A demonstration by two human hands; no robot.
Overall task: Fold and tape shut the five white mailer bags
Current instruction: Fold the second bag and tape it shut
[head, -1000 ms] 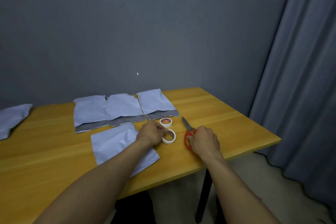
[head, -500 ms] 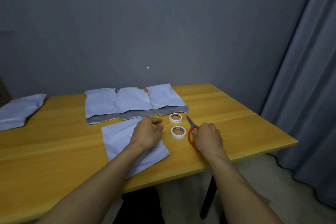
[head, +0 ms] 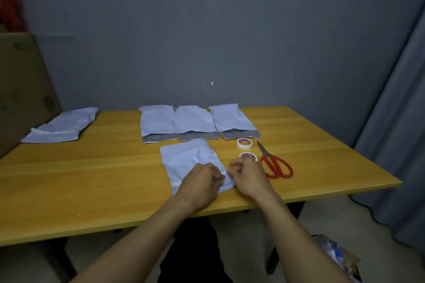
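Bag (head: pixel 188 158): lies flat, just left of scissors (head: pixel 274 163). L hand (head: pixel 200 182): fingers curled, pinching its near corner. R hand (head: pixel 249 177): fingers curled beside that corner, grip can't tell. Step: prob. starting fold. Next: turn end over, needs tape (head: pixel 244 142).

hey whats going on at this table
A person is working on the nearest white bag: the left hand pinches its near right corner, and the right hand is beside it. The scissors and two tape rolls lie on the table. Three bags lie behind with flaps open, and another bag is at the far left.
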